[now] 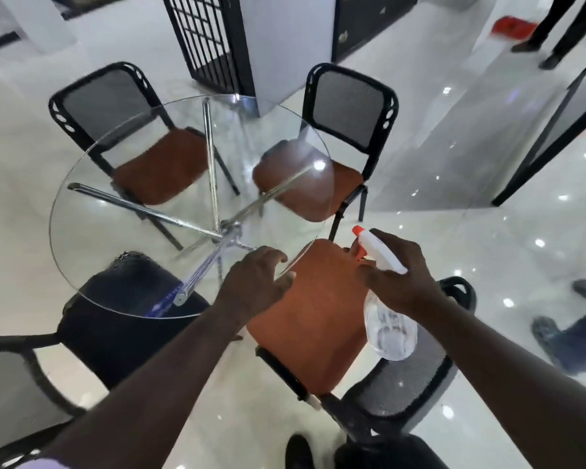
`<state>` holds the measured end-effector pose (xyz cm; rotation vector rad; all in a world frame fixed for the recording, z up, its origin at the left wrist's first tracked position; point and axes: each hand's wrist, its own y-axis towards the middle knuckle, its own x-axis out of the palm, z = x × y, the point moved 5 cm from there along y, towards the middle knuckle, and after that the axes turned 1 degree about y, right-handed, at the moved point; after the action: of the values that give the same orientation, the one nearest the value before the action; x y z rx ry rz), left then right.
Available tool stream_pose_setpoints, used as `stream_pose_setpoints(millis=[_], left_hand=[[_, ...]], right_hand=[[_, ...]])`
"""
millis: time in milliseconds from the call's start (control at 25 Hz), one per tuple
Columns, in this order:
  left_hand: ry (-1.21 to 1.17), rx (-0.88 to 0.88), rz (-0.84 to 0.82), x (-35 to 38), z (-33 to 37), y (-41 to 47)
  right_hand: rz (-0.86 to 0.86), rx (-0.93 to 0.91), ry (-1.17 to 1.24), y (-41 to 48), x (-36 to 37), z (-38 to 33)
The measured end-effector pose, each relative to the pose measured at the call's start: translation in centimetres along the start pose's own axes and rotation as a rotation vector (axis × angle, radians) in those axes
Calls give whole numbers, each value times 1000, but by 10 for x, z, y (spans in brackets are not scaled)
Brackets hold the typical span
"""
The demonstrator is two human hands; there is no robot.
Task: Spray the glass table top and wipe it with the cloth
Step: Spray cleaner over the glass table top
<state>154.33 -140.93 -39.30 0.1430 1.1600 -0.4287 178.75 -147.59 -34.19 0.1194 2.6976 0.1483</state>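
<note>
My right hand point(398, 270) is wrapped around the neck of the spray bottle point(384, 299), fingers clamped on it just below the white head. The orange nozzle point(356, 230) points far and left, toward the table, and the clear body hangs down under my palm, tilted to the near right. The bottle is off the glass, held above the near right chair point(313, 316) and its orange seat.

My left hand point(256, 282) holds nothing. Its fingers are spread and slightly curled, resting at the near right rim of the glass top point(92, 228); I cannot tell whether the fingertips press on the glass or only hover at the edge.

The round top is clear, so the chrome legs point(142, 209) show through it, crossing at a hub near my left hand. Two more chairs stand on the far side, one far left point(115, 96) and one far right point(351, 99), both with black mesh backs and orange seats partly under the glass. A fourth chair point(122, 299) with a dark seat sits at the near left, tucked under the rim.

I see no cloth anywhere in view, on the table or in either hand.

The floor point(487, 248) is glossy white tile with bright light spots.
</note>
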Motion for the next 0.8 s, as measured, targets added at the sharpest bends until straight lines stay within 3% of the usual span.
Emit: stream_pose_setpoints(millis=[200,400,680,800], left_hand=[[-23,150,26,-28,82,5],[2,221,99,-17,188,51],[-40,222,68,52,371,138],[-62,169,102,62,405,168]], right_hand=[[109,-83,51,-25,-78,-15],[163,-95,141,-8,-197,34],[-34,-86,85,34,-345,117],[-94,-88,52,64,-378,135]])
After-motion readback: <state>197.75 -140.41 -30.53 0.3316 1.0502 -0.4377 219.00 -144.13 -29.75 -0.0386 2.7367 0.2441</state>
